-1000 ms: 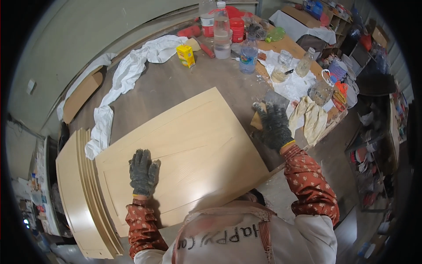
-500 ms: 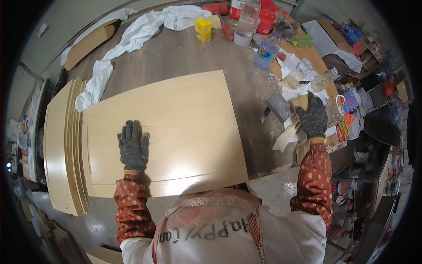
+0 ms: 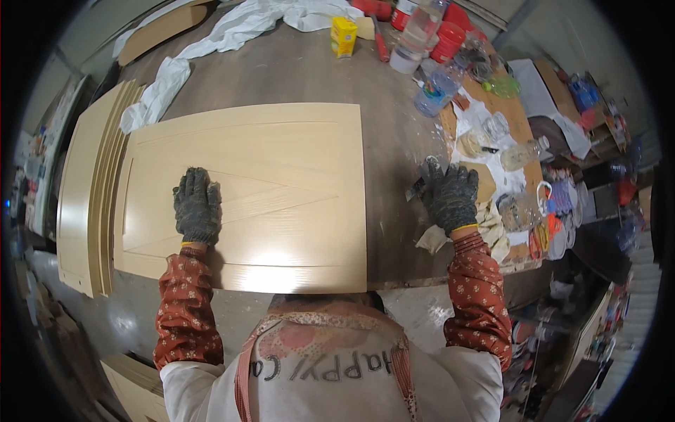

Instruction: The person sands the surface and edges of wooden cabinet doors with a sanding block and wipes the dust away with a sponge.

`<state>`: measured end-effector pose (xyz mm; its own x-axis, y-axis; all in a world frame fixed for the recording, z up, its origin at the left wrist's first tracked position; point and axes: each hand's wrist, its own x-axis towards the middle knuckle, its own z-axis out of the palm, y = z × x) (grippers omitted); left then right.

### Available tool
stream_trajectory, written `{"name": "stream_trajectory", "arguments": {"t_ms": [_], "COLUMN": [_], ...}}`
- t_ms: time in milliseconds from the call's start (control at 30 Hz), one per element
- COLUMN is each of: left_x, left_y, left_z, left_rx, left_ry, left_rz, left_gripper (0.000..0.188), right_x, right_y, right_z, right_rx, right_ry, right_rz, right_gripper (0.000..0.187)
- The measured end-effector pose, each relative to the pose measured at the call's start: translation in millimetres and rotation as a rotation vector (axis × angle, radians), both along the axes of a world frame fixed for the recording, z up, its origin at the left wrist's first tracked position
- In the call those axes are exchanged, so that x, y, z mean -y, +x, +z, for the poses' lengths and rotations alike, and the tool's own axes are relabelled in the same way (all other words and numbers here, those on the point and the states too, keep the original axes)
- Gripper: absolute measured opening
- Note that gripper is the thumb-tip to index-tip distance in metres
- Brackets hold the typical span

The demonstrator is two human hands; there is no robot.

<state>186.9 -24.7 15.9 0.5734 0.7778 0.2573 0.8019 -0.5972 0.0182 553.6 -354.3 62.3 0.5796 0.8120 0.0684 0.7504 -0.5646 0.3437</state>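
My left hand [image 3: 197,205], in a dark grey knit glove, lies flat on the left part of a shiny cream panel [image 3: 281,225] with grooved lines. Right of the panel, my right hand [image 3: 450,197], gloved alike, is over a grey block. Its fingers curl across the block, which is mostly hidden beneath the glove. Just left of these fingers a dark flat blade-like piece [image 3: 415,190] shows. Crumpled cream cloth [image 3: 494,231] lies to the right of that wrist, and a pale scrap [image 3: 432,240] below it.
Similar panels [image 3: 88,190] are stacked at the left. White cloth [image 3: 239,32] runs along the far side, near a yellow carton [image 3: 343,36]. Plastic bottles [image 3: 437,91], red tubs [image 3: 448,42] and a clear jar [image 3: 520,211] crowd the right side, beside tape rolls [image 3: 562,151].
My right hand has moved left, from the cream cloth and sponge-like piece onto the grey block. My left hand stays on the panel. The whole view has shifted.
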Motion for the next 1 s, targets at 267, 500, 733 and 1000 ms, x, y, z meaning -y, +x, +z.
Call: {"name": "stream_trajectory", "arguments": {"t_ms": [267, 500, 733, 1000], "left_x": [2, 2, 6, 6], "left_y": [-1, -1, -3, 3], "left_z": [-6, -3, 0, 5], "left_rx": [0.085, 0.11, 0.107, 0.119], "left_ry": [0.013, -0.01, 0.025, 0.048], "left_rz": [-0.002, 0.048, -0.003, -0.03], "left_gripper": [0.049, 0.046, 0.049, 0.045], "right_x": [-25, -43, -86, -190], "right_y": [16, -9, -56, 30], "right_z": [31, 33, -26, -23], "right_rx": [-0.159, -0.333, -0.31, -0.268], "right_ry": [-0.206, 0.115, 0.387, 0.445], "right_rz": [-0.156, 0.201, 0.426, 0.258], "right_gripper": [0.067, 0.069, 0.055, 0.053]}}
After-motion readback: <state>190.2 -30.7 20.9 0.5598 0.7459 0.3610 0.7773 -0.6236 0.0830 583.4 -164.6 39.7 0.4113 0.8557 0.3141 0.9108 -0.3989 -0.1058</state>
